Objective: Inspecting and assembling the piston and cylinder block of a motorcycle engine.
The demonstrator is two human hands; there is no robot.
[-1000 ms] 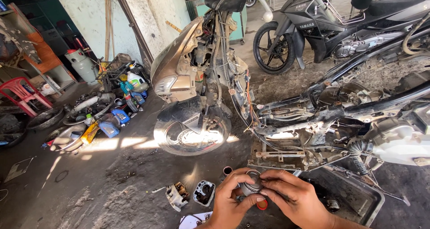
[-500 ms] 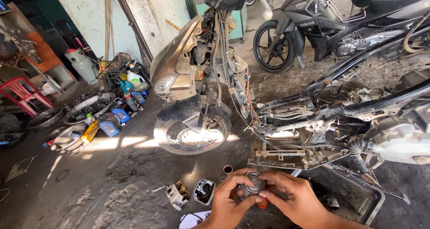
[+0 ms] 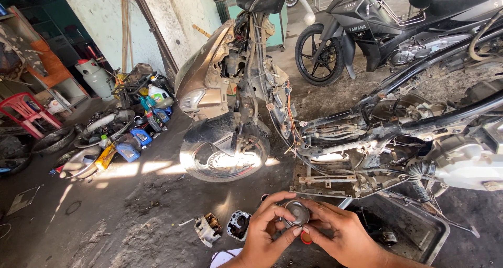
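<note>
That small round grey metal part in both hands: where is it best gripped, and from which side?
Probably by its rim, from opposite sides. The small round grey metal part is disc-shaped, its flat face turned up toward the camera, and the left hand and right hand already pinch its edges with their fingertips, leaving the face clear.
</note>
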